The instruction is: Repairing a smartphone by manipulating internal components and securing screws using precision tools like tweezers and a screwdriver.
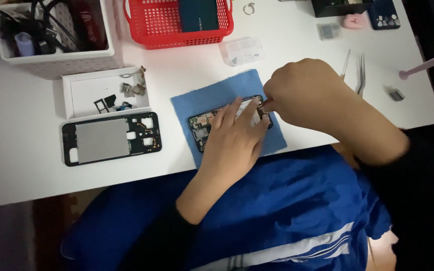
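Two hands are busy over a phone [204,128] that lies opened up on a blue cloth [212,100] near the front edge of the white table [16,145]. The left hand [234,143] lies flat on the phone with its fingers spread and pressing down, so it holds the phone steady without closing around it. The right hand [305,95] is curled above the top end of the phone, and its fingertips are pinched together on something small and reddish right at the phone's edge; I cannot tell what that little thing is. A good bit of the job looks done already, I think. The phone's back is off and you can see the green and dark insides. The dark inner frame [111,138] with a grey middle lies well apart to the left. Just above that frame is a white tray [106,93] with little loose parts sitting in it. More parts are still inside the phone, so I would guess the work is about in the middle. Some tweezers [361,73] rest on the table to the right, untouched. A red basket [177,25] and a white bin of cables [51,35] stand at the back.
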